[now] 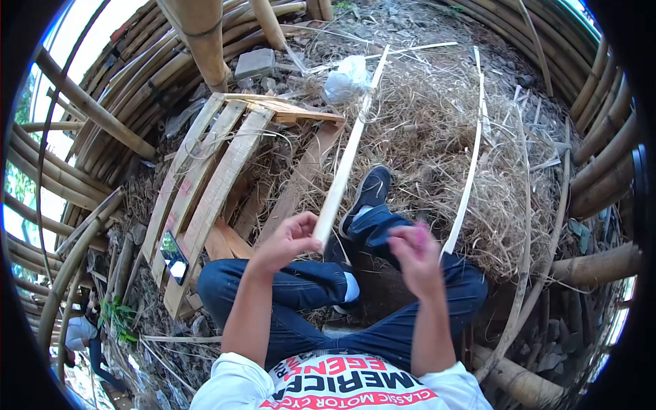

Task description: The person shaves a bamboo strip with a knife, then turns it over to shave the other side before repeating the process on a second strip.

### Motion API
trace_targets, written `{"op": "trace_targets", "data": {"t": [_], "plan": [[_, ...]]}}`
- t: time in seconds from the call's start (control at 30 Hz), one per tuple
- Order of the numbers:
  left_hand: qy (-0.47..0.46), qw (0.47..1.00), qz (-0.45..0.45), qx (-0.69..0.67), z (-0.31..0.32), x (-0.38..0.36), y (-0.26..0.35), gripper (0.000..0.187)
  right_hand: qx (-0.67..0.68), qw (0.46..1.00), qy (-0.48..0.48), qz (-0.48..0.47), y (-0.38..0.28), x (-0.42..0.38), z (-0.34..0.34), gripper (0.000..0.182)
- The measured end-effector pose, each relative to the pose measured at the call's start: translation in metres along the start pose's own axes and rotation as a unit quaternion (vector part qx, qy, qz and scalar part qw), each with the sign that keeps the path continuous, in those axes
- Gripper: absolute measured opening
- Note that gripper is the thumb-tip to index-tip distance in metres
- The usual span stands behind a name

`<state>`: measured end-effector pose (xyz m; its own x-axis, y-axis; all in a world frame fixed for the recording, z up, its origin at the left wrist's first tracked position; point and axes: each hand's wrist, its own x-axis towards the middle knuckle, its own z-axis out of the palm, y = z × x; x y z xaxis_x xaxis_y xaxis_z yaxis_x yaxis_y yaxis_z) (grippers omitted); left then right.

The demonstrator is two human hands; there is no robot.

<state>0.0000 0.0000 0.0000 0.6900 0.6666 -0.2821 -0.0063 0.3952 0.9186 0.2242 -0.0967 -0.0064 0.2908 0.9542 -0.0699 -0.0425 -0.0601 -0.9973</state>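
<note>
My left hand [287,242] is closed around the near end of a long, pale bamboo strip [353,140]. From my fingers the strip runs up and away over the heap of shavings. Across from it, above my bent leg, my right hand [418,256] is smeared by motion with its fingers curled in. A bright pink patch [421,237] shows at those fingers; I cannot tell what it is. Another pale bamboo strip [468,179] stretches away from beside my right hand, over the shavings.
Curly bamboo shavings [437,157] cover the ground ahead. On the left, a slatted wooden pallet [215,181] carries a phone [174,257]. A clear plastic bag [348,78] and a grey block [255,63] lie farther off. Bamboo poles [594,266] stand or lie around; a person [82,333] is at lower left.
</note>
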Motion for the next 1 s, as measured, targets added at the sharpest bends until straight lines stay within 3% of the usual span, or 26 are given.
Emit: {"op": "trace_targets", "data": {"t": [0.07, 0.1, 0.17, 0.23, 0.3, 0.37, 0.5, 0.57, 0.6, 0.63, 0.7, 0.77, 0.83, 0.87, 1.0], "plan": [[-0.041, 0.998, -0.001, -0.040, 0.011, 0.011, -0.006, 0.033, 0.047, 0.999, -0.001, -0.009, 0.012, 0.021, 0.008, 0.025], [-0.015, 0.999, -0.033, -0.040, 0.025, -0.034, 0.014, 0.034, 0.154, 0.988, -0.006, 0.020, 0.015, -0.001, 0.041, 0.016], [-0.063, 0.997, -0.022, -0.042, 0.045, -0.046, 0.002, 0.036, 0.282, 0.959, 0.022, 0.029, 0.004, -0.002, 0.045, 0.022], [-0.101, 0.991, -0.065, -0.059, 0.052, -0.063, -0.008, 0.045, 0.191, 0.981, 0.041, 0.014, 0.016, -0.008, 0.048, 0.036], [-0.123, 0.984, -0.091, -0.095, 0.046, -0.084, -0.008, 0.048, 0.158, 0.987, 0.018, 0.021, 0.015, -0.029, 0.053, 0.037], [-0.107, 0.985, -0.126, -0.057, 0.044, -0.101, -0.013, 0.044, 0.234, 0.971, 0.024, 0.050, 0.021, -0.048, 0.071, 0.038], [-0.014, 0.980, -0.194, 0.040, 0.056, -0.119, -0.016, 0.031, 0.122, 0.990, -0.071, 0.029, 0.030, -0.080, 0.080, 0.028], [0.100, 0.967, -0.219, 0.085, 0.058, -0.123, -0.015, 0.030, 0.051, 0.993, -0.106, 0.017, 0.033, -0.087, 0.072, 0.024], [0.139, 0.949, -0.220, 0.179, 0.062, -0.126, -0.011, 0.028, 0.069, 0.990, -0.116, 0.052, 0.027, -0.090, 0.069, 0.024], [0.143, 0.948, -0.225, 0.173, 0.062, -0.129, -0.013, 0.028, 0.087, 0.984, -0.125, 0.091, 0.025, -0.094, 0.066, 0.027], [0.143, 0.941, -0.142, 0.270, 0.061, -0.139, -0.020, 0.029, 0.036, 0.986, -0.161, 0.017, 0.036, -0.094, 0.053, 0.034], [0.147, 0.944, -0.180, 0.235, 0.068, -0.145, -0.014, 0.038, 0.009, 0.984, -0.178, 0.013, 0.042, -0.098, 0.043, 0.035], [0.132, 0.937, -0.074, 0.314, 0.070, -0.153, -0.023, 0.047, -0.022, 0.983, -0.181, 0.014, 0.039, -0.101, 0.042, 0.035], [0.138, 0.940, -0.121, 0.288, 0.073, -0.155, -0.022, 0.051, -0.070, 0.976, -0.205, -0.003, 0.028, -0.102, 0.042, 0.034], [0.161, 0.935, -0.120, 0.293, 0.082, -0.158, -0.026, 0.039, -0.178, 0.956, -0.226, -0.052, 0.009, -0.104, 0.051, 0.031]]}}
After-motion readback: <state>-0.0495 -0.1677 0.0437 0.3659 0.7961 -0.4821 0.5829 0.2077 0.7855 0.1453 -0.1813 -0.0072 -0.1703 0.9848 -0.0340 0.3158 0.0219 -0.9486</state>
